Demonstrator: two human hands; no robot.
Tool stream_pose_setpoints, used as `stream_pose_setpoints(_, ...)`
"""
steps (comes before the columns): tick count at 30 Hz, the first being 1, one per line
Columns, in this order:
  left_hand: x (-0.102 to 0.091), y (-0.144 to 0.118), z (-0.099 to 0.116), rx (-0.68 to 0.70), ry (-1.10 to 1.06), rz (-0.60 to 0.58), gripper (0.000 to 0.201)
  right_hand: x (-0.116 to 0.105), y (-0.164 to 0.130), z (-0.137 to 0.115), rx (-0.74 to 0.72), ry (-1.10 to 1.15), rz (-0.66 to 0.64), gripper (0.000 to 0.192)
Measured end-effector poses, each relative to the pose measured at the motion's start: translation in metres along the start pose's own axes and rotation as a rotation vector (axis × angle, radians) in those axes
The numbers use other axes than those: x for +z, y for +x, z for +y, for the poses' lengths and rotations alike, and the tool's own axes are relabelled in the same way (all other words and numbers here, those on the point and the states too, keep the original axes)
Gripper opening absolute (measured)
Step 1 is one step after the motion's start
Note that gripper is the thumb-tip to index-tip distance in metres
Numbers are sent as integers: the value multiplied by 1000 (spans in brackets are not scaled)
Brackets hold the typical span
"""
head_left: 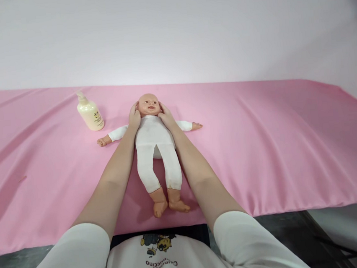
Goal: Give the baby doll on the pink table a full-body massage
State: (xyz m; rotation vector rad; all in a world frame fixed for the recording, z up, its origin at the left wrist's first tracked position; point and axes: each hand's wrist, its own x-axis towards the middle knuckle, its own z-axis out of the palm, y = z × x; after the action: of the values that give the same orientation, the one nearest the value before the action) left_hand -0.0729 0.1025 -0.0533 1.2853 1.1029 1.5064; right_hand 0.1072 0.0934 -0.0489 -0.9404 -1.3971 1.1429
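Observation:
A baby doll [154,132] with a white cloth body lies on its back, its head away from me and its feet toward me. Its arms stretch out to both sides. My left hand [134,116] is against the left side of the doll's head, and my right hand [166,115] is against the right side. Together they cradle the head between them, with the fingers curving behind it and partly hidden. Left of the doll, a cream-coloured pump bottle [90,114] stands upright beyond its outstretched arm.
A pink cloth [245,144] with soft folds covers the table, whose front edge runs close to my body. A white wall [169,33] rises behind the table. A small brownish mark or scrap [22,178] shows on the cloth at left.

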Motion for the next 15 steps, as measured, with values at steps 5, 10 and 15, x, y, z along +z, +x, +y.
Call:
stream_pose_setpoints(5,2,-3,4,10,48,52,57,0,-1,-1,1,-36,1,79)
stream_pose_setpoints(10,-2,0,0,53,129,68,53,2,-3,-3,36,-36,82,72)
stream_pose_setpoints(15,-2,4,-7,125,256,16,67,1,-8,-12,-57,-109,22,100)
